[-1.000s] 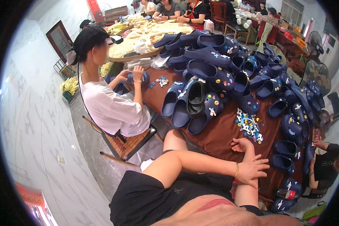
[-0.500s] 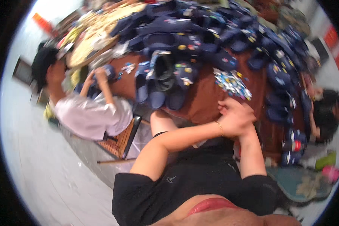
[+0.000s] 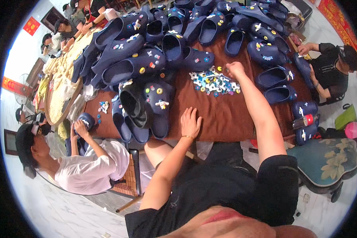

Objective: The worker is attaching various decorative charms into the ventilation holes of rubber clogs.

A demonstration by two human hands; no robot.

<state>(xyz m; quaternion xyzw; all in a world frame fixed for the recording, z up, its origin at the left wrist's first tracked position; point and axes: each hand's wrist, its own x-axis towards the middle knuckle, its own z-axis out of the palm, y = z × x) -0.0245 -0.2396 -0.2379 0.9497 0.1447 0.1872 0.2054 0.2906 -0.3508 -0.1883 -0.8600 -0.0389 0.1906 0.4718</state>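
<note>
My left hand (image 3: pixel 191 123) lies flat on the brown cloth of the table (image 3: pixel 214 125), fingers stretched out and nothing in them. My right hand (image 3: pixel 236 70) is over the far right edge of a pile of small colourful shoe charms (image 3: pixel 215 83). Its fingers are curled together, and anything they hold is too small to make out. A yellow charm (image 3: pixel 219 69) lies just left of those fingertips. Beyond the charms sits a navy clog (image 3: pixel 199 58) with charms on it. Left of my left hand stand several navy clogs (image 3: pixel 160 107) and a black one (image 3: pixel 135 104).
A heap of navy clogs (image 3: pixel 139 59) covers the far side. A co-worker in a pale shirt (image 3: pixel 93 168) handles a clog at left; another in black (image 3: pixel 331 67) holds one at right. A patterned stool (image 3: pixel 325 164) stands at the right, and a round tray (image 3: pixel 51 107) lies far left.
My hands, together near the table's front edge before, are now apart. The left rests on the cloth; the right reaches forward to the charms. The view has shifted too.
</note>
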